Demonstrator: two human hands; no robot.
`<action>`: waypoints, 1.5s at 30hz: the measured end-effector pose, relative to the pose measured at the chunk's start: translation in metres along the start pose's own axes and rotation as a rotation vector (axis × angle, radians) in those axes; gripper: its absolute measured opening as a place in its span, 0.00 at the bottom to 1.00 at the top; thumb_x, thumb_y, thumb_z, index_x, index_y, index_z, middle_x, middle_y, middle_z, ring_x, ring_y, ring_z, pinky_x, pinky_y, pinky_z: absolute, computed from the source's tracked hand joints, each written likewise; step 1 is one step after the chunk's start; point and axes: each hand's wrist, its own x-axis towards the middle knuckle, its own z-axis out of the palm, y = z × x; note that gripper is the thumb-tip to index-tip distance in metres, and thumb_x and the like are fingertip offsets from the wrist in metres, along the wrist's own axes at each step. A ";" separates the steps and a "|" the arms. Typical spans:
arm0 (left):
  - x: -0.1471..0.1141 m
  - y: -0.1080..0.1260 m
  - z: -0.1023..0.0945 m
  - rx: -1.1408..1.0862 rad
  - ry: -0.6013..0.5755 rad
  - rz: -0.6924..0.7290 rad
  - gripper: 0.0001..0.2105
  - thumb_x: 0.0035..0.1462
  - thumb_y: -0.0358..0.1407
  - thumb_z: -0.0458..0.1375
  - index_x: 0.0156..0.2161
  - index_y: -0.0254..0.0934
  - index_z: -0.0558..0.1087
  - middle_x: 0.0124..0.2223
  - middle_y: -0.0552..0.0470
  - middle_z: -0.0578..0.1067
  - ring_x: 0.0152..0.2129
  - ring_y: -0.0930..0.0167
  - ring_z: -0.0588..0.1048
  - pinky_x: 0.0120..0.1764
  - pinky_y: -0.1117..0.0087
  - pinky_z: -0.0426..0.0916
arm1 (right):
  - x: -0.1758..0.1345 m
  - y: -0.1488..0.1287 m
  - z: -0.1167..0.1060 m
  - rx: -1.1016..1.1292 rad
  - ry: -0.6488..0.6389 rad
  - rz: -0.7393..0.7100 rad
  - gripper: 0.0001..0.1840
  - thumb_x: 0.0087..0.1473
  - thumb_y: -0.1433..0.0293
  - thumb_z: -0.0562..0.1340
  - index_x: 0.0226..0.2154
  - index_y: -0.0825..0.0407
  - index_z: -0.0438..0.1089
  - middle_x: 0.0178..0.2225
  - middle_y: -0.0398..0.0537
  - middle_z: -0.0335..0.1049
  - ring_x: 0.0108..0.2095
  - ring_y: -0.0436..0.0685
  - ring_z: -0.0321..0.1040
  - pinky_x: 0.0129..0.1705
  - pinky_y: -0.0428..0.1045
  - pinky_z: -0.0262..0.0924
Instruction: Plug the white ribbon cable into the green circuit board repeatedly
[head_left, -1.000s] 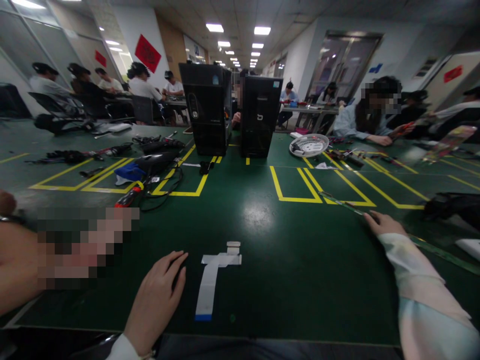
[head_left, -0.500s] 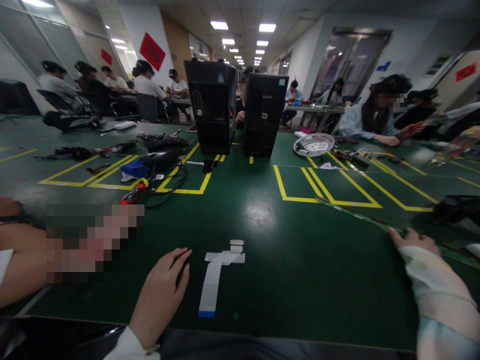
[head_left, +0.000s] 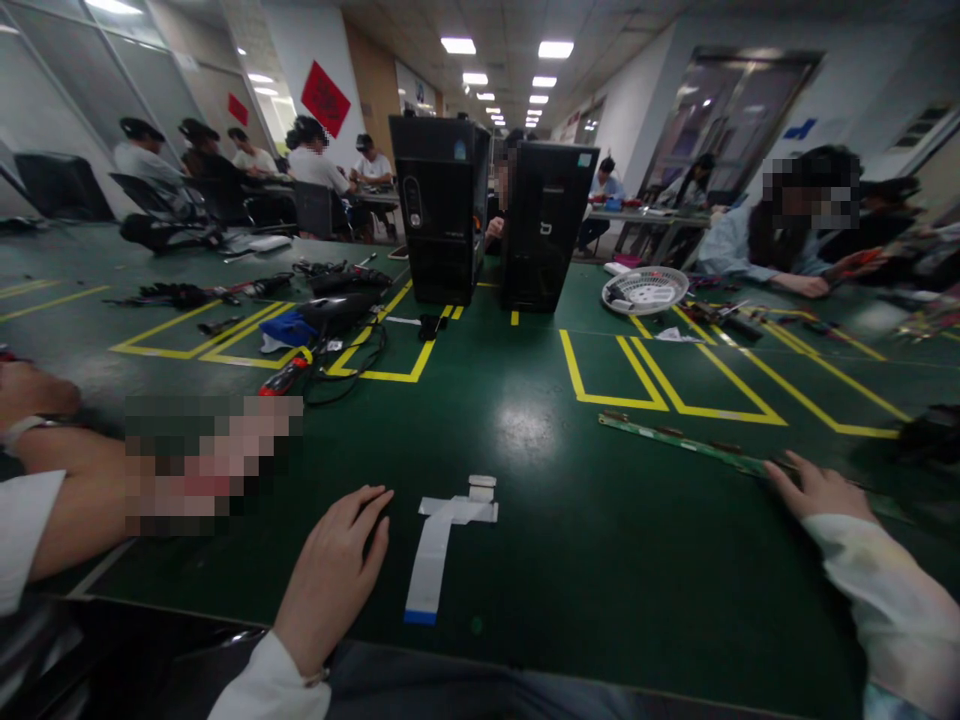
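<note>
My left hand (head_left: 337, 570) lies flat on the green table with its fingers stretched out and nothing in them. Just to its right is a white flat ribbon cable (head_left: 429, 565) with a blue end and a short crosspiece near its top. Over on the right, my right hand (head_left: 821, 488) has its thumb and fingers on a long, thin green circuit board strip (head_left: 675, 440). The strip's left end points away from me and its right part runs under the hand, partly hidden. It seems to lie on or just above the tabletop.
Two black computer towers (head_left: 439, 215) stand at the back. Another person's arm (head_left: 82, 500) reaches in from the left, near a red and black screwdriver (head_left: 285, 376). Cables and a blue item (head_left: 289, 328) lie beyond. A white basket (head_left: 645, 290) stands back right among loose parts; yellow tape (head_left: 622, 402) marks the table.
The circuit board strip has moved left and slightly nearer, with my right hand on it. My left hand and the ribbon cable stay in place. The view has shifted a little.
</note>
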 end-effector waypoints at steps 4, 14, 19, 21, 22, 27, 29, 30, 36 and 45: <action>0.001 0.002 -0.001 -0.002 0.003 0.001 0.18 0.61 0.39 0.47 0.53 0.36 0.69 0.52 0.42 0.71 0.50 0.61 0.69 0.52 0.56 0.65 | -0.014 -0.026 -0.004 0.054 -0.031 -0.147 0.41 0.51 0.49 0.41 0.58 0.59 0.56 0.49 0.64 0.65 0.51 0.69 0.63 0.57 0.58 0.54; 0.001 0.003 -0.002 -0.013 0.011 -0.007 0.18 0.61 0.39 0.47 0.52 0.36 0.69 0.52 0.42 0.71 0.50 0.61 0.69 0.52 0.55 0.65 | -0.031 -0.044 -0.008 0.091 0.051 -0.115 0.42 0.51 0.47 0.41 0.57 0.57 0.57 0.60 0.63 0.51 0.62 0.70 0.47 0.61 0.60 0.46; 0.000 0.003 -0.002 0.006 -0.007 -0.005 0.18 0.62 0.39 0.47 0.53 0.37 0.69 0.53 0.43 0.70 0.51 0.61 0.68 0.52 0.56 0.65 | -0.031 -0.037 -0.013 0.089 -0.094 -0.018 0.42 0.51 0.50 0.42 0.59 0.61 0.54 0.58 0.64 0.56 0.59 0.68 0.53 0.61 0.57 0.48; 0.000 0.003 -0.001 0.011 -0.010 -0.006 0.18 0.62 0.39 0.48 0.53 0.36 0.69 0.53 0.43 0.70 0.51 0.61 0.68 0.52 0.56 0.65 | -0.031 -0.037 -0.012 0.073 -0.097 -0.042 0.42 0.51 0.50 0.42 0.59 0.61 0.54 0.59 0.64 0.56 0.59 0.68 0.53 0.62 0.57 0.47; 0.001 0.003 -0.001 0.010 -0.009 -0.005 0.18 0.62 0.39 0.48 0.53 0.36 0.69 0.53 0.43 0.70 0.51 0.61 0.68 0.53 0.56 0.65 | -0.031 -0.037 -0.012 0.063 -0.098 -0.046 0.42 0.51 0.50 0.42 0.59 0.61 0.54 0.59 0.64 0.55 0.59 0.68 0.53 0.62 0.57 0.47; 0.001 0.003 -0.002 -0.007 0.008 0.000 0.17 0.61 0.39 0.48 0.52 0.37 0.70 0.52 0.43 0.70 0.50 0.61 0.69 0.52 0.56 0.66 | -0.028 -0.034 -0.008 0.025 -0.111 -0.054 0.43 0.51 0.49 0.40 0.59 0.61 0.54 0.59 0.63 0.55 0.60 0.68 0.52 0.62 0.56 0.45; 0.001 0.004 -0.002 0.000 0.003 -0.002 0.17 0.62 0.39 0.48 0.52 0.37 0.69 0.52 0.43 0.70 0.50 0.61 0.69 0.52 0.56 0.66 | -0.026 -0.032 -0.007 0.017 -0.116 -0.060 0.43 0.52 0.48 0.40 0.60 0.61 0.54 0.59 0.63 0.55 0.60 0.68 0.52 0.62 0.57 0.46; 0.001 0.004 -0.002 0.002 0.000 -0.002 0.17 0.62 0.38 0.48 0.52 0.36 0.69 0.52 0.43 0.70 0.50 0.61 0.69 0.52 0.56 0.66 | -0.026 -0.031 -0.006 0.013 -0.118 -0.061 0.43 0.52 0.48 0.40 0.60 0.60 0.54 0.59 0.63 0.55 0.59 0.68 0.53 0.61 0.57 0.47; 0.001 0.003 -0.001 0.000 0.012 0.010 0.17 0.62 0.38 0.47 0.52 0.36 0.69 0.52 0.42 0.70 0.50 0.61 0.69 0.51 0.55 0.66 | -0.024 -0.025 0.000 -0.022 -0.067 -0.104 0.40 0.54 0.50 0.41 0.59 0.60 0.56 0.57 0.64 0.57 0.57 0.69 0.55 0.59 0.59 0.49; 0.001 0.005 -0.002 0.006 0.021 0.015 0.17 0.62 0.38 0.48 0.52 0.35 0.70 0.51 0.42 0.71 0.49 0.61 0.69 0.51 0.55 0.66 | -0.031 -0.041 -0.008 -0.005 -0.028 -0.187 0.37 0.57 0.53 0.43 0.58 0.61 0.60 0.52 0.69 0.62 0.54 0.71 0.59 0.54 0.59 0.54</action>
